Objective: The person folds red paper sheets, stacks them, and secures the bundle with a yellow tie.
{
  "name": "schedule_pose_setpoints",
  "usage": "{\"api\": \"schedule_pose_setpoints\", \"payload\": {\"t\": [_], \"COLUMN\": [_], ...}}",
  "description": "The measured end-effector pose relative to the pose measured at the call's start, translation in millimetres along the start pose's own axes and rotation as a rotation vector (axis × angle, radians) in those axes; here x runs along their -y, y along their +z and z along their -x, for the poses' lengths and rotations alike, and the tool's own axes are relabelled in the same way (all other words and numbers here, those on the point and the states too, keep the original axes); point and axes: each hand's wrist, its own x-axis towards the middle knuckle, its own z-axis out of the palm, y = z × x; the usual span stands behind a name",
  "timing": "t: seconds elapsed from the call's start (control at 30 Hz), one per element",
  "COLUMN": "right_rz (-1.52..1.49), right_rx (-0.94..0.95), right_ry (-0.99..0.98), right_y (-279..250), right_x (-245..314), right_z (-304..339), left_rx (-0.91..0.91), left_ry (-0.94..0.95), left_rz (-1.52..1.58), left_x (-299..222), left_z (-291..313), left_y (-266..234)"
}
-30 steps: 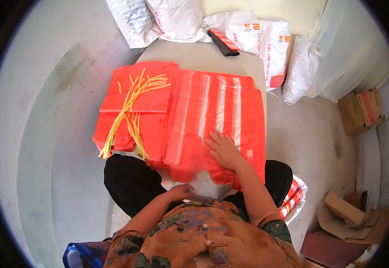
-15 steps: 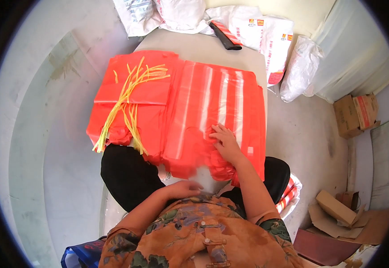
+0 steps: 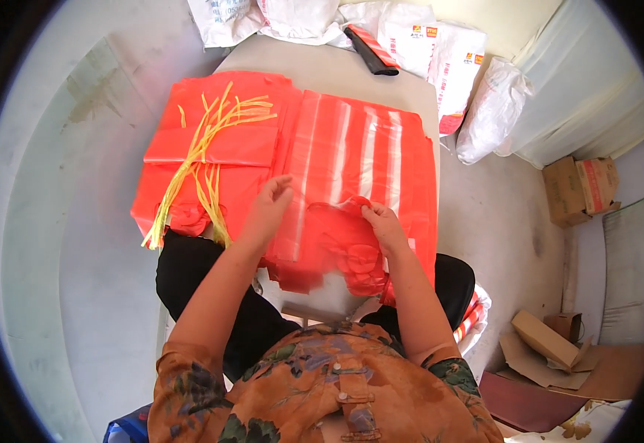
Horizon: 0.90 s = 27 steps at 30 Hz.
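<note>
1. A plain workroom of the packing sort, it seems; whether it belongs to a home, a shop or a factory cannot be told.
2. The surface (image 3: 285, 60) bears broad, layered piles of red bags (image 3: 322, 144), far more than a household would lay out.
3. A loose bunch of yellow ties (image 3: 201, 140) lies over the left pile.
4. White sacks (image 3: 403, 40), printed and bulky, line the far edge of the surface.
5. Cardboard boxes (image 3: 582, 190) stand on a grey floor (image 3: 495, 214) at the right.
6. Near them hangs a pale curtain (image 3: 584, 88).
</note>
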Motion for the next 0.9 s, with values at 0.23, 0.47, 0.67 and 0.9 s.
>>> {"api": "schedule_pose_setpoints", "payload": {"t": [0.23, 0.47, 0.67, 0.9], "right_rz": [-0.2, -0.218, -0.283, -0.284], "right_rx": [-0.034, -0.041, -0.042, -0.065], "right_ry": [0.006, 0.009, -0.001, -0.001], "right_y": [-9, -13, -12, -10], "right_x": [-4, -5, -3, 1], "right_z": [-2, -2, -3, 0], "left_rx": [-0.091, -0.099, -0.054, -0.026], "left_ry": [0.041, -0.013, -0.027, -0.074], "left_rz": [0.126, 0.199, 0.276, 0.206], "left_x": [21, 10, 16, 11], "left_z": [-35, -44, -50, -48], "left_y": [4, 12, 7, 10]}}
